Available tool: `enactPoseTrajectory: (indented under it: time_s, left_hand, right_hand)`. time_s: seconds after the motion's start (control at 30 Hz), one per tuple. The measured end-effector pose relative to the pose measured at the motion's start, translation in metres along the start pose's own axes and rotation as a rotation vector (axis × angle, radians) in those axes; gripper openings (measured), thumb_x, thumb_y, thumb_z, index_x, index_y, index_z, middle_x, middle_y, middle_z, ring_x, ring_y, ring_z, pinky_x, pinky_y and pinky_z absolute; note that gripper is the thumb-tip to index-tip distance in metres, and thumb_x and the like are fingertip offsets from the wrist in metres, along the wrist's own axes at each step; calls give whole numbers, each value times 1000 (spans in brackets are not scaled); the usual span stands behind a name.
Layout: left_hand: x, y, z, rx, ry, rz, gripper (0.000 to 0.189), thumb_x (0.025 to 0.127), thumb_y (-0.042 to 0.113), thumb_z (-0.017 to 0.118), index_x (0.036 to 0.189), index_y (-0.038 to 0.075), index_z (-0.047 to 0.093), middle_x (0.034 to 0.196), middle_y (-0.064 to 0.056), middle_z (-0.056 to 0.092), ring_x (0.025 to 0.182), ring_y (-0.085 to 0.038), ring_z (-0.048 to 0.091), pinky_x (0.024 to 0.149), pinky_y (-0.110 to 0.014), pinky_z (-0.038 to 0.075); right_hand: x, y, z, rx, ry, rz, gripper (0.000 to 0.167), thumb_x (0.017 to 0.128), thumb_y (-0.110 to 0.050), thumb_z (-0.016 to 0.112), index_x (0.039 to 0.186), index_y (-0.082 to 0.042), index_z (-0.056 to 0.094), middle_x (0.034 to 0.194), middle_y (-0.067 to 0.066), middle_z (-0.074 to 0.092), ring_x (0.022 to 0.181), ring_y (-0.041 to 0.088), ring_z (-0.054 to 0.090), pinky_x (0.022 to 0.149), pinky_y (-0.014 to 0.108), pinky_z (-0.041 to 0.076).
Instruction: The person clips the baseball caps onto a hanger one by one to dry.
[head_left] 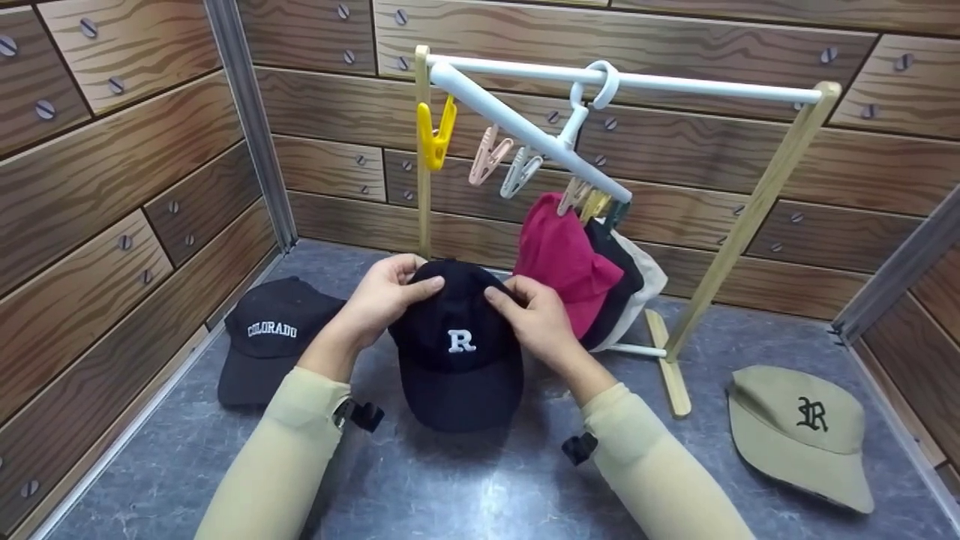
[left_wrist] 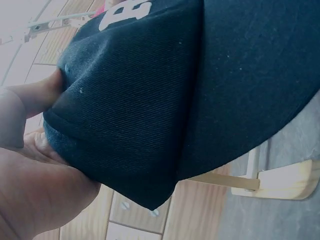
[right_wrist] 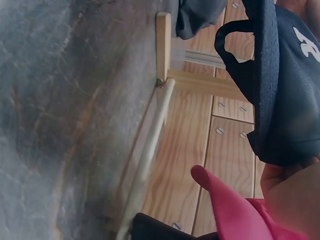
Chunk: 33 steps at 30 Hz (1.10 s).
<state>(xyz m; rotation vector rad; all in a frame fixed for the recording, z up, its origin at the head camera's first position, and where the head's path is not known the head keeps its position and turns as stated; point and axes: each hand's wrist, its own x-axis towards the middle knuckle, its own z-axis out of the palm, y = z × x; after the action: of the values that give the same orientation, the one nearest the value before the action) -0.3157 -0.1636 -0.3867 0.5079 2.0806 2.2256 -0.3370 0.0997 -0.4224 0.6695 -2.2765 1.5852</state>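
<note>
A dark navy baseball cap (head_left: 457,360) with a white letter R hangs between both hands, brim toward me. My left hand (head_left: 379,300) grips the crown's left side, thumb on the front and fingers behind. At the crown's right side my right hand (head_left: 536,315) pinches the fabric, thumb in front. The cap's strap loop (right_wrist: 232,47) shows in the right wrist view. Close beyond my right hand, a magenta cap (head_left: 559,270), a black cap and an off-white cap (head_left: 641,285) hang by clothespins from a white hanger (head_left: 517,124).
The hanger hooks over the white bar (head_left: 697,84) of a wooden-legged rack. A yellow clothespin (head_left: 435,139), a pink one (head_left: 489,159) and a white one (head_left: 519,174) hang without caps. A black Colorado cap (head_left: 262,330) lies left; a khaki cap (head_left: 799,431) lies right.
</note>
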Motion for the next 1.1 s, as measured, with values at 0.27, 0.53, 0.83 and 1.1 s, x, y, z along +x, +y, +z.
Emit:
enactPoseTrajectory:
  time_s: [0.27, 0.53, 0.83, 1.1]
  left_hand:
    - [13, 12, 6, 40, 9, 33, 16, 106, 19, 78, 110, 3, 77, 92, -7, 80, 77, -16, 77, 71, -30, 64]
    - [24, 24, 12, 44, 38, 72, 13, 106, 17, 78, 109, 4, 78, 91, -6, 80, 76, -15, 77, 70, -29, 63]
    - [30, 37, 17, 10, 34, 116, 10, 107, 14, 75, 109, 4, 77, 88, -6, 79, 74, -15, 76, 67, -28, 63]
    - [36, 48, 20, 25, 49, 147, 10, 107, 14, 75, 109, 5, 78, 88, -5, 78, 74, -14, 75, 68, -28, 62]
  right_hand:
    - [7, -21, -11, -38, 17, -9, 22, 104, -28, 81, 88, -13, 78, 77, -5, 69, 77, 13, 60, 72, 26, 49]
    - [17, -33, -20, -29, 36, -13, 23, 105, -27, 81, 89, -11, 78, 78, -5, 69, 78, 14, 60, 72, 27, 48]
    - [25, -49, -30, -40, 39, -58, 24, 105, -26, 81, 89, -8, 76, 77, -5, 67, 77, 13, 58, 71, 26, 46]
    - [32, -58, -37, -60, 43, -73, 21, 105, -23, 80, 89, -10, 77, 76, -4, 68, 75, 14, 57, 69, 26, 45]
